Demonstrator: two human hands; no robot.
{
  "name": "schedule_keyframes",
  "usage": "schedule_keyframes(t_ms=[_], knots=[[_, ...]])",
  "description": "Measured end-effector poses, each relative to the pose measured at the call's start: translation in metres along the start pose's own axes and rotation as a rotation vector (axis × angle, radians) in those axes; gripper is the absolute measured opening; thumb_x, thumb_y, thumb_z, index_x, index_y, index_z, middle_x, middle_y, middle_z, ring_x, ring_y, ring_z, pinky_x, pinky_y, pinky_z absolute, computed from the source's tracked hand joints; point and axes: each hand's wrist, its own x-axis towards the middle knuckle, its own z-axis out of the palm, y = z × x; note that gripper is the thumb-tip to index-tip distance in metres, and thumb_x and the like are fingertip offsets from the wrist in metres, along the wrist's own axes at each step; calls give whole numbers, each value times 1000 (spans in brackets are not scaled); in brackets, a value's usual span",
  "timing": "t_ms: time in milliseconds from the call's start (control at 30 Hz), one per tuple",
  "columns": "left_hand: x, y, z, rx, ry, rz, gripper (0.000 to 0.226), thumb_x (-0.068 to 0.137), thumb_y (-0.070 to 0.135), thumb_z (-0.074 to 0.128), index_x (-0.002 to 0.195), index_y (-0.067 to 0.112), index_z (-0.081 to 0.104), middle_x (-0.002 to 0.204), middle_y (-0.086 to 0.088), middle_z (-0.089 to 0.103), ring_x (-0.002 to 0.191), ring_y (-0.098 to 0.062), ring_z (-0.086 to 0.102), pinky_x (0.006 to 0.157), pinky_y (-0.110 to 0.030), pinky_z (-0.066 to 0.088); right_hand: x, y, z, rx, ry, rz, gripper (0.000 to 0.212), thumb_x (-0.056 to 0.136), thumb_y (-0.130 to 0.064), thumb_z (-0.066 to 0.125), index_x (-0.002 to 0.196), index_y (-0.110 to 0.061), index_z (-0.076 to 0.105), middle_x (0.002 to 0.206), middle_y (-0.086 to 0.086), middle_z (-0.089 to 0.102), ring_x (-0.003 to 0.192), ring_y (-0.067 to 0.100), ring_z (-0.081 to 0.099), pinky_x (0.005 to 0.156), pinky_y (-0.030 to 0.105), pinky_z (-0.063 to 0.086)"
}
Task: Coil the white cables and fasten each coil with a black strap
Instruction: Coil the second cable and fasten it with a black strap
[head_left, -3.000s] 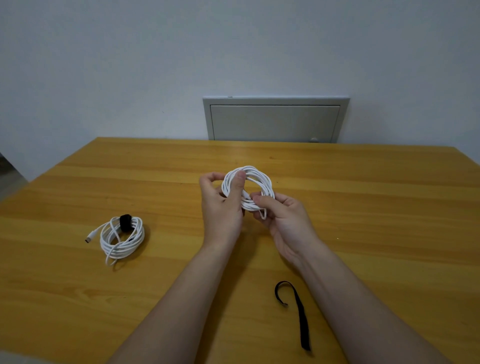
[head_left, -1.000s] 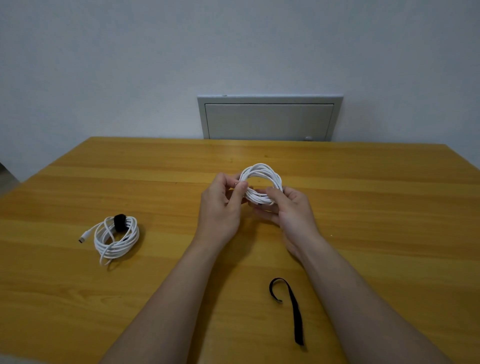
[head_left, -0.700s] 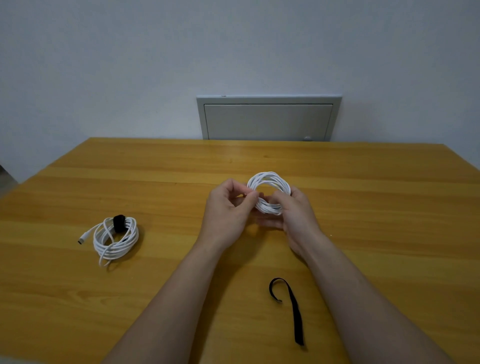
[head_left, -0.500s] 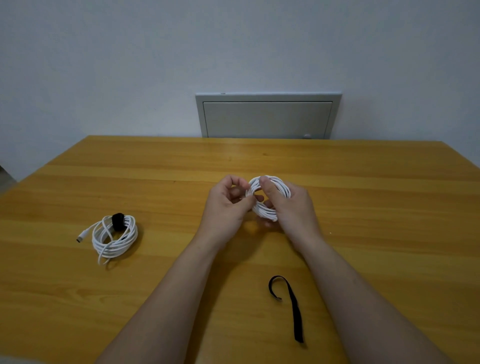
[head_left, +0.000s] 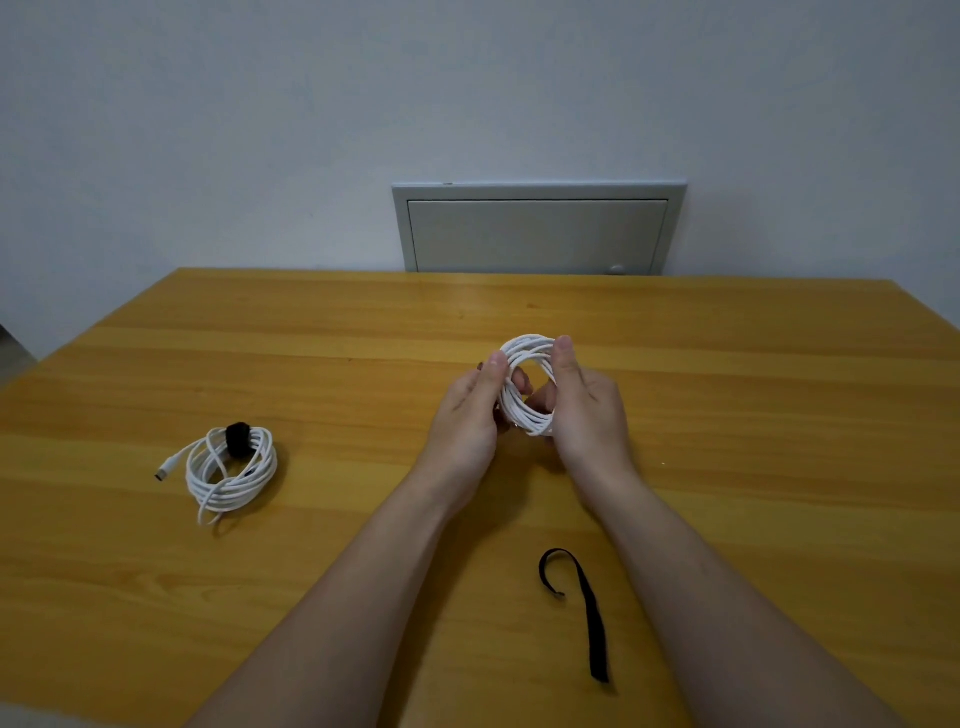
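Now my left hand (head_left: 465, 415) and right hand (head_left: 589, 415) both curl round the white coil (head_left: 522, 415), held over the middle of the bench (head_left: 753, 374). The black strap (head_left: 592, 618) lies toward the near edge, lengthwise near-to-far, just inside my right forearm, so the right hand is nearer.

A small round coil of thin white cable (head_left: 519, 413) stands on its edge, held up between the left hand (head_left: 462, 415) and the right hand (head_left: 587, 410). A long flat black strap (head_left: 592, 618) lies loose nearby, with one end curled. Far to the left lies a bigger white cable bundle (head_left: 231, 475), tied with a fuzzy black band (head_left: 238, 438).
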Motion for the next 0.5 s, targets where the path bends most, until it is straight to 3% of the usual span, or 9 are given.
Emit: schedule_keyframes(t_ms=[100, 167, 233, 333, 433, 500], knots=[[-1, 2, 2, -186, -3, 8, 41, 104, 39, 45, 76, 14, 60, 73, -5, 63, 70, -21, 60, 70, -35, 50, 1, 3, 1, -32, -126, 26, 74, 102, -64, 35, 84, -6, 76, 75, 11, 76, 63, 26, 65, 64, 39, 50], [-1, 3, 1, -221, -10, -8, 39, 106, 40, 43, 80, 12, 54, 66, -4, 56, 67, -21, 59, 64, -34, 51, -1, 0, -1, -94, -194, 31, 70, 104, -62, 34, 79, -12, 75, 65, 3, 71, 55, 17, 58, 58, 34, 45], [0, 3, -1, -219, -4, -30, 38, 108, 38, 39, 83, 12, 50, 59, 0, 46, 64, -18, 59, 59, -31, 52, -2, -7, -9, -218, -225, 2, 67, 103, -63, 33, 69, -17, 68, 57, -3, 64, 50, 15, 55, 59, 37, 48], [2, 3, -5, -197, 9, -41, 37, 109, 38, 39, 84, 13, 48, 55, 3, 39, 63, -16, 57, 63, -30, 47, -3, -25, -28, -449, -321, 9, 76, 94, -79, 28, 71, -17, 66, 53, -2, 60, 49, 18, 57, 63, 38, 50], [4, 3, -8, -191, 14, -70, 34, 109, 36, 41, 84, 14, 50, 55, 5, 40, 61, -13, 55, 58, -26, 46, -7, -43, -51, -637, -612, 218, 78, 80, -88, 47, 79, -11, 63, 55, 3, 62, 49, 20, 60, 56, 29, 44], [4, 5, -10, -199, 6, -99, 29, 108, 32, 44, 87, 14, 52, 58, 5, 41, 63, -14, 55, 55, -25, 48, -13, -49, -59, -837, -847, 310, 57, 76, -70, 73, 83, -14, 62, 63, 1, 65, 53, 19, 66, 50, 22, 43]])
